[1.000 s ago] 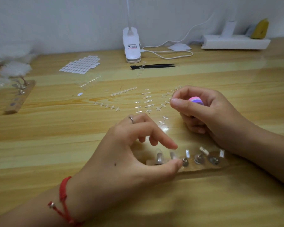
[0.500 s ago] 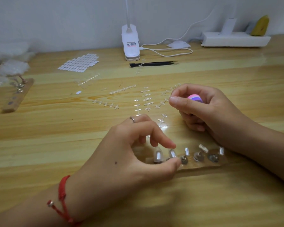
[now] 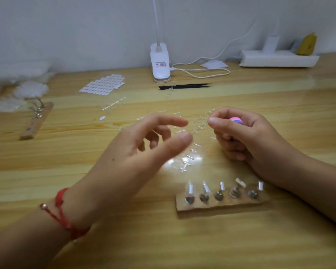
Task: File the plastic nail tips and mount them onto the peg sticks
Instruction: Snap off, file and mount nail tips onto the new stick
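Block (image 3: 224,206) holds five peg sticks (image 3: 218,195). Beyond it, left hand (image 3: 132,158) is released; right hand (image 3: 248,138) grasps a pink-purple file (image 3: 235,120).

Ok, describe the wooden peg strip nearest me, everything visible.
The peg strip is a thin, light brown slab, wood by its look, lying flat on the table. Five pegs with shiny metal bases stand along it in one row, leaning away. Four bear clear tips; the fourth from the left bears a whitish piece. Neither the left hand nor the right hand, which grips a pink and purple block, touches it.
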